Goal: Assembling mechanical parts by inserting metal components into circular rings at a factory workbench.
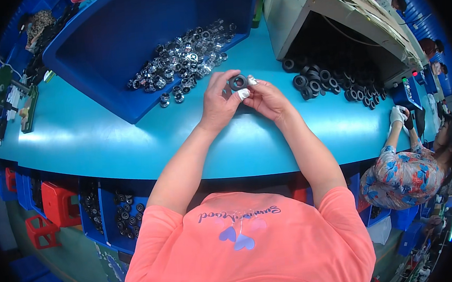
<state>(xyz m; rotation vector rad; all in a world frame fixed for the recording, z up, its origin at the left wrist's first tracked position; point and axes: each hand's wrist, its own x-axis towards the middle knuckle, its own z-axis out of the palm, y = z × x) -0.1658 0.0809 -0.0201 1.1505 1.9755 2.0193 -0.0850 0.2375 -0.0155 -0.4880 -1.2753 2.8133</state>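
Observation:
Over the table in front of me, both hands hold a small black tyre [238, 82]. My left hand [217, 104] is closed around its left side, with the white-wrapped thumb against its lower edge. My right hand [268, 99] pinches at the right side, one fingertip also wrapped in white. Whether anything sits inside the tyre's hole I cannot make out. Beyond my left hand, many shiny chrome wheel hubs [188, 54] lie in a tilted blue bin [94, 61], a few of them spilling onto the table. To the right lies a heap of loose black tyres [326, 81].
A pale open-fronted box [293, 10] stands over the tyre heap on the turquoise table [148, 151]. At the right a co-worker in a flowered top [409, 178] works at the same table. Blue crates [118, 240] and red stools [60, 205] stand below its left edge.

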